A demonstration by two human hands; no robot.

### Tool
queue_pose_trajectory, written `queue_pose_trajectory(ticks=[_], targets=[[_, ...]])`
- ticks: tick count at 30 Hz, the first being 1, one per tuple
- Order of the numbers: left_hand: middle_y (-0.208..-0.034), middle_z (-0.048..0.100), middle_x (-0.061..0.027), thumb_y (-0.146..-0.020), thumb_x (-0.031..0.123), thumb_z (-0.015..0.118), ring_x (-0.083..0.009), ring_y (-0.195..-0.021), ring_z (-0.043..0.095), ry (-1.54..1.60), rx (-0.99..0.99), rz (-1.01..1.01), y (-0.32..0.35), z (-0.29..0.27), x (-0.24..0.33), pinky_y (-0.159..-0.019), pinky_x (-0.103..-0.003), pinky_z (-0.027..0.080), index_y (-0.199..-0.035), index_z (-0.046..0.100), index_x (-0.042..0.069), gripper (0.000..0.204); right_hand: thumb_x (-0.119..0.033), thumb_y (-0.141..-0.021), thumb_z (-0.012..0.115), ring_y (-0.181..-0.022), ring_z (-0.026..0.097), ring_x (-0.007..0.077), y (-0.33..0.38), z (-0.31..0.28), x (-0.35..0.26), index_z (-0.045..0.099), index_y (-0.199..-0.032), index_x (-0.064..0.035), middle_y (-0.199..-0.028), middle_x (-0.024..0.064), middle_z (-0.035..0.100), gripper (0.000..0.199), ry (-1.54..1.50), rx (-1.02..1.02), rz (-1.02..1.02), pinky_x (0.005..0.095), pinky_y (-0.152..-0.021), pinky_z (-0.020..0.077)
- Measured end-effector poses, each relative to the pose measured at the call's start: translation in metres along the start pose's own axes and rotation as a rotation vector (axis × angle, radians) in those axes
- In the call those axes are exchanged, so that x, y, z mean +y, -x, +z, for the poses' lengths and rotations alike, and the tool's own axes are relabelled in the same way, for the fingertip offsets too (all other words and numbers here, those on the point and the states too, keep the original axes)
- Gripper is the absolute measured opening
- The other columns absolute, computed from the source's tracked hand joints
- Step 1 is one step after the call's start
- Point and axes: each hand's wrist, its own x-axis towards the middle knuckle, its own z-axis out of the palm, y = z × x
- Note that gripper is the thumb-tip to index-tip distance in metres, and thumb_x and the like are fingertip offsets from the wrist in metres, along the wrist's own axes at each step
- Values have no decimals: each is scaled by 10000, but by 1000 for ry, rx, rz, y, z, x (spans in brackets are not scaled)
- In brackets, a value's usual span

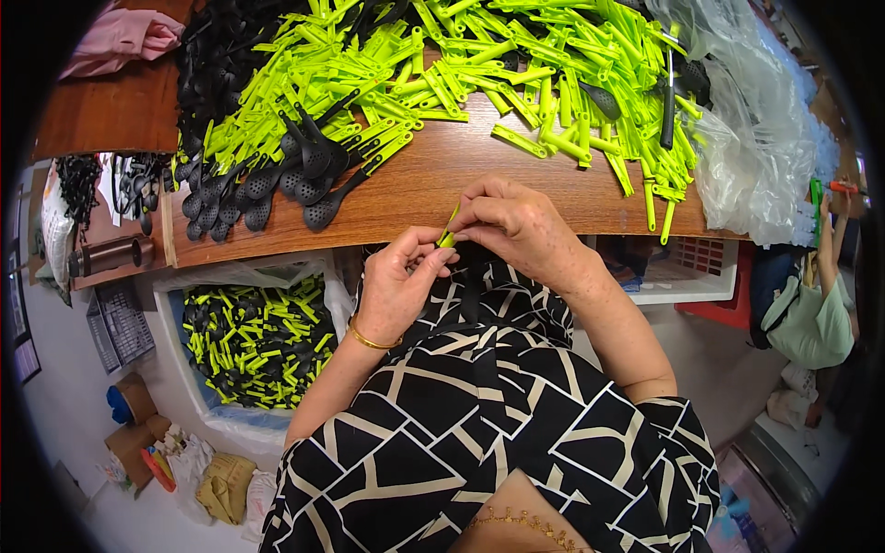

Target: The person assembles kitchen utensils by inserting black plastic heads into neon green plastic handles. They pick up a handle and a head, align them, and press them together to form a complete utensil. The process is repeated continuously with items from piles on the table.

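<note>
Close to my body, at the table's near edge, my left hand pinches a lime-green handle. Fingers of my right hand close on the same piece from above. Most of the handle is hidden by my fingers, so I cannot tell whether a black part is joined to it. Beyond my hands lies a big heap of lime-green handles. To the left, black perforated spoons are gathered near the table edge, some with green handles fitted.
Below the table at left stands a lined bin full of green-handled black pieces. Clear plastic sheeting covers the table's right end. A knife-like tool with a black grip lies on the heap. A white crate sits under the table at right.
</note>
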Motion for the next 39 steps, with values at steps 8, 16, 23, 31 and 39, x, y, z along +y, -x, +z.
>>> queue_pose_trajectory(ticks=[8, 16, 23, 31, 39], targets=[[-979, 782, -85, -1038, 61, 686, -97, -849, 725, -8, -4, -5, 0, -4, -2, -767, -243, 587, -1176, 694, -34, 168, -82, -841, 822, -910, 721, 317, 1, 15, -2, 721, -1118, -41, -1051, 119, 677, 298, 160, 118, -84, 397, -764, 594], [-1041, 765, -112, -1075, 86, 645, -125, -908, 712, 255, -17, -119, 18, -16, -24, -842, -258, 567, -1258, 644, -26, 215, -62, -906, 790, -813, 677, 159, 1, 46, 12, 599, -1426, -100, -986, 61, 692, 555, -366, -27, 310, 282, -727, 555], [-999, 779, -103, -1122, 281, 592, -133, -874, 704, 368, 22, -244, 9, -16, -47, -841, -280, 560, -1109, 731, -29, 340, -103, -907, 766, -782, 707, 308, -24, 59, 13, 588, -1388, -100, -865, 140, 689, 513, -9, 25, 147, 433, -706, 556], [-925, 736, -63, -1129, 234, 581, -119, -817, 647, 414, 164, -112, 10, 16, -48, -799, -265, 522, -1054, 716, -18, 297, -143, -881, 790, -864, 724, 336, -25, 59, 10, 539, -1494, -151, -992, 129, 710, 662, -24, 17, 186, 457, -758, 576], [-976, 749, -41, -1125, 222, 593, -96, -852, 665, 363, 175, -14, 9, 16, -64, -798, -246, 528, -1136, 711, -29, 277, -183, -885, 792, -960, 724, 346, -19, 62, 9, 495, -1558, -186, -1056, 118, 716, 736, 138, 33, 71, 460, -789, 588]])
